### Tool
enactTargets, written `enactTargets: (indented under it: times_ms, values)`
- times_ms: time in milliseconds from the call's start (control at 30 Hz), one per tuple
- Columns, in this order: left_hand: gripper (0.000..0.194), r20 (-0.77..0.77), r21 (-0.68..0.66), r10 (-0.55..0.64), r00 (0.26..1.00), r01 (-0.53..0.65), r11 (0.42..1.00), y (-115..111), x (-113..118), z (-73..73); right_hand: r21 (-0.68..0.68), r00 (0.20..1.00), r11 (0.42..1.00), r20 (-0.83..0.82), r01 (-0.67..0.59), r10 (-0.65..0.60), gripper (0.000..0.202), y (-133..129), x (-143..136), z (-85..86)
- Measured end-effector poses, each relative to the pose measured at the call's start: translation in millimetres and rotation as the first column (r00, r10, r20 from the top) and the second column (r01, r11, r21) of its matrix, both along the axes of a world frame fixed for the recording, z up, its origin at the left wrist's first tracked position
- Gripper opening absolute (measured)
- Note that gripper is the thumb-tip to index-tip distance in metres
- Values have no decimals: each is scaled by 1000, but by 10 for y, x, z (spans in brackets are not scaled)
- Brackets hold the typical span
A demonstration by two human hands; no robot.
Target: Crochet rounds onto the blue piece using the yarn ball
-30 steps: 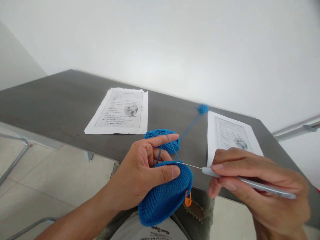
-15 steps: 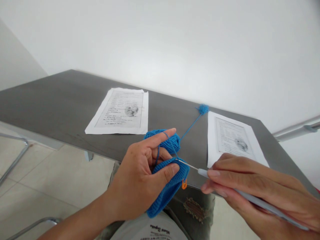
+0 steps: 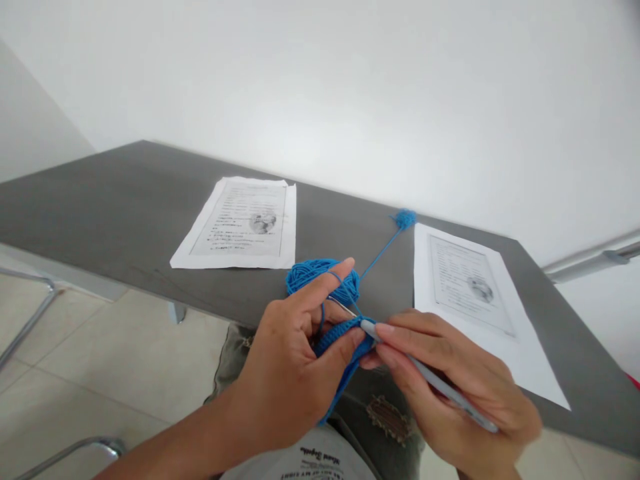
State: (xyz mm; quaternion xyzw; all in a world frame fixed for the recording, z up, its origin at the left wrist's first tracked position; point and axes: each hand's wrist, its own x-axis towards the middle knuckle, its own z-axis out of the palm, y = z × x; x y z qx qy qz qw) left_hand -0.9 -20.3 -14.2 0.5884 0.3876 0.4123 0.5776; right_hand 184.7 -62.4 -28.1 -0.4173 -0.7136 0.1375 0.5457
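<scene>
My left hand pinches a blue crochet piece between thumb and fingers. A strand of blue yarn loops over its raised index finger and runs down to the work. In my right hand is a grey-handled crochet hook, held like a pencil. The hook's metal shaft passes through the top edge of the piece, its tip showing beyond, near the left fingers. Just behind the left hand lies a ball of blue yarn. The orange stitch marker seen earlier is hidden now.
On the grey table lie a printed sheet at left and another printed sheet at right. A small blue yarn tangle sits by the wall, its strand leading to the ball. Metal chair tubes show at lower left.
My right hand has moved left to the work, pushing the hook deeper through its edge. The left hand has shifted and turned slightly, with the piece tilting along.
</scene>
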Motion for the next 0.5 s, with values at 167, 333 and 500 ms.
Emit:
enactTargets:
  times_ms: [167, 333, 500]
  values:
    - [70, 223, -223, 88, 971, -37, 974, 5, 29, 49, -153, 926, 985, -377, -81, 17, 27, -14, -95, -65]
    - [74, 296, -342, 130, 946, -22, 939, 30, 8, 76, -161, 910, 986, -413, -40, -30, 24, -39, -139, -144]
    - [81, 425, -465, 160, 891, 63, 883, 74, 20, 71, 116, 988, 982, -24, 151, -149, 52, -193, -191, -295]
